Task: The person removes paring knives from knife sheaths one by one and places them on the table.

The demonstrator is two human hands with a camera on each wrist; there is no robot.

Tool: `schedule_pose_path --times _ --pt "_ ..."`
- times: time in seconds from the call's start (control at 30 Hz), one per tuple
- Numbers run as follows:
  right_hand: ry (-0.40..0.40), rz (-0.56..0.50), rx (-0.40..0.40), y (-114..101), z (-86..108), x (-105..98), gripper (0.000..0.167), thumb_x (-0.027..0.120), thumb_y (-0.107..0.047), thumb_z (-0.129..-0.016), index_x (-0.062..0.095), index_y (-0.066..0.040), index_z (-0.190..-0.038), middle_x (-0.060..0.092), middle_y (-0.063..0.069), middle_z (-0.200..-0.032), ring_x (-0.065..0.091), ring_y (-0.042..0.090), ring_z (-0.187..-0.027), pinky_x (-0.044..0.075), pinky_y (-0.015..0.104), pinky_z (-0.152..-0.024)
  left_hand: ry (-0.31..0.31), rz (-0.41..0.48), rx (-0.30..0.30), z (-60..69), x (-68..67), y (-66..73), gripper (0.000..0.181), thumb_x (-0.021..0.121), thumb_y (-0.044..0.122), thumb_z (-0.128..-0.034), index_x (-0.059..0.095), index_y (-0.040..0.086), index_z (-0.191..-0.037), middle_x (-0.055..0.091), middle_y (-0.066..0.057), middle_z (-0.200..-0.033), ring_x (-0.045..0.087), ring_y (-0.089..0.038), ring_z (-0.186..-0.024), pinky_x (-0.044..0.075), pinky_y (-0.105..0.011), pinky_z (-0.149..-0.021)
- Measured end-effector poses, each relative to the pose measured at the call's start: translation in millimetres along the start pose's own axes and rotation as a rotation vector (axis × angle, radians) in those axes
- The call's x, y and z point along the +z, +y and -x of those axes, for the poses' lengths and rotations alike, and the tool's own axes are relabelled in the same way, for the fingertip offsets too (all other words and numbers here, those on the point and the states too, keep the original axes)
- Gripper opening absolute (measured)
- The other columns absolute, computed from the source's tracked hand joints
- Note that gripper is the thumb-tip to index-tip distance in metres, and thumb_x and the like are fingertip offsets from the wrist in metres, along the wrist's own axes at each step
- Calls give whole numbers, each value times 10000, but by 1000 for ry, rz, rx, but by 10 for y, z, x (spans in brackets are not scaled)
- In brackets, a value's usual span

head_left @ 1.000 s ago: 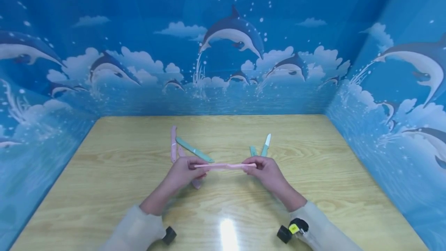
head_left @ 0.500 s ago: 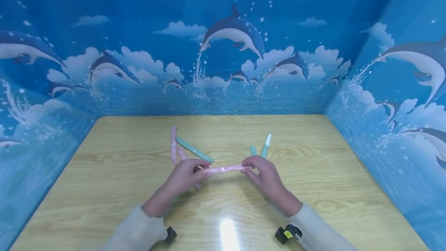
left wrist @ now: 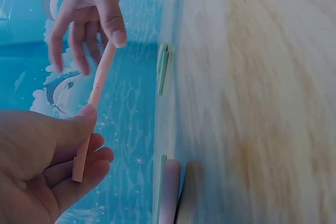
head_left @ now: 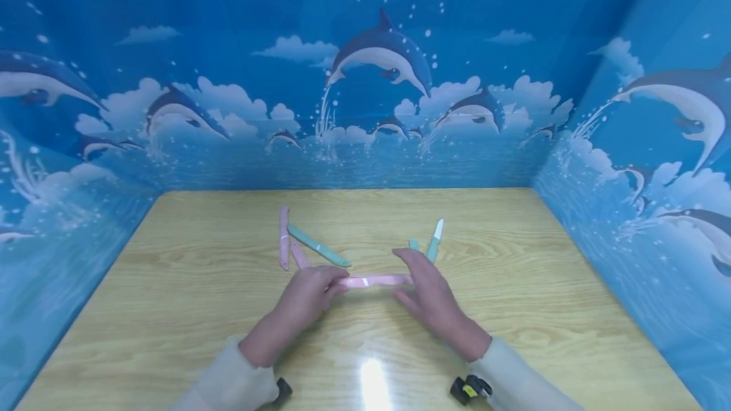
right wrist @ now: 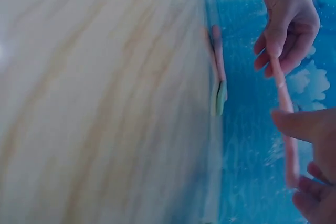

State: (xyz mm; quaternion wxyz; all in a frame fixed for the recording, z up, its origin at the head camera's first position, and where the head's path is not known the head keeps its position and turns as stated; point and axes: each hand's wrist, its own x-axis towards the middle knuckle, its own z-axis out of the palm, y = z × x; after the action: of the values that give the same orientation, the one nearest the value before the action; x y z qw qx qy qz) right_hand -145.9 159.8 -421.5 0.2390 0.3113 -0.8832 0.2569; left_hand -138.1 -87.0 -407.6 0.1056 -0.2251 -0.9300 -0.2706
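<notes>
Between the hands, just above the table, is a pink paring knife (head_left: 381,280) with its blade covered by a pink sheath (head_left: 355,282). My left hand (head_left: 305,293) pinches it by the sheath end, thumb on top, as the left wrist view (left wrist: 73,150) also shows. Around the handle end, my right hand (head_left: 435,293) has its thumb and index finger spread apart; it does not grip the knife. Behind the right hand lie a green knife (head_left: 436,241) with a bare white blade and a short green sheath (head_left: 414,244), partly hidden by the fingers.
On the table (head_left: 200,309), left of centre, lie a pink covered knife (head_left: 284,238), a second pink one (head_left: 299,254) partly behind my left hand, and a green covered knife (head_left: 318,246). A dolphin-print curtain (head_left: 365,163) borders the table's back and sides.
The pink knife has turned from edge-on to show its side and come slightly nearer and lower. My right hand's fingers have parted from its handle; my left hand keeps its hold.
</notes>
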Motion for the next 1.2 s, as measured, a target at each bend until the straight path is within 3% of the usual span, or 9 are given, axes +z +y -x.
schedule_pose_path --times 0.07,0.13,0.27,0.43,0.67,0.9,1.2 --pt "-34 28 -33 -40 -14 -24 786 872 -153 -699 478 -25 -1368 551 150 -1331 527 293 -1229 452 440 -1044 16 3 19 7 18 -1 182 773 143 -812 737 108 -987 741 -26 -930 692 -126 -802 580 -229 -696" --pt "-59 60 -66 -83 -25 -45 756 857 -182 -724 494 -31 -1369 555 149 -1341 527 298 -1239 450 446 -1046 35 2 35 15 35 -4 180 771 150 -812 734 109 -983 742 -28 -934 700 -139 -822 585 -241 -712" --pt "-78 111 -102 -153 -30 -61 570 831 -147 -752 604 -46 -1264 645 123 -1233 612 275 -1139 520 421 -963 90 12 77 30 51 3 185 777 154 -803 731 100 -973 744 -35 -924 707 -149 -816 590 -247 -710" --pt "-63 135 -73 -182 -39 -44 422 838 -81 -729 689 -55 -1123 714 96 -1084 672 250 -1027 558 390 -899 132 10 114 29 68 9 186 784 136 -790 728 82 -960 743 -45 -907 706 -144 -790 585 -223 -689" --pt "-70 120 -57 -178 -61 -30 309 813 -40 -759 714 -52 -1050 732 76 -1006 692 225 -954 578 347 -848 121 -27 126 34 56 18 214 769 142 -812 722 88 -1014 743 -56 -954 713 -166 -834 594 -252 -731" --pt "-57 113 -54 -176 -54 -11 301 810 -31 -758 716 -53 -1043 733 81 -1001 694 231 -949 579 347 -846 148 -97 205 39 67 22 207 788 110 -785 722 74 -978 743 -76 -947 721 -190 -839 599 -266 -723" --pt "-47 102 -43 -187 -60 9 285 808 -31 -760 722 -48 -1031 734 87 -997 698 236 -942 583 344 -840 123 -71 179 45 36 5 215 782 120 -795 724 79 -997 740 -72 -976 718 -200 -861 598 -272 -740"
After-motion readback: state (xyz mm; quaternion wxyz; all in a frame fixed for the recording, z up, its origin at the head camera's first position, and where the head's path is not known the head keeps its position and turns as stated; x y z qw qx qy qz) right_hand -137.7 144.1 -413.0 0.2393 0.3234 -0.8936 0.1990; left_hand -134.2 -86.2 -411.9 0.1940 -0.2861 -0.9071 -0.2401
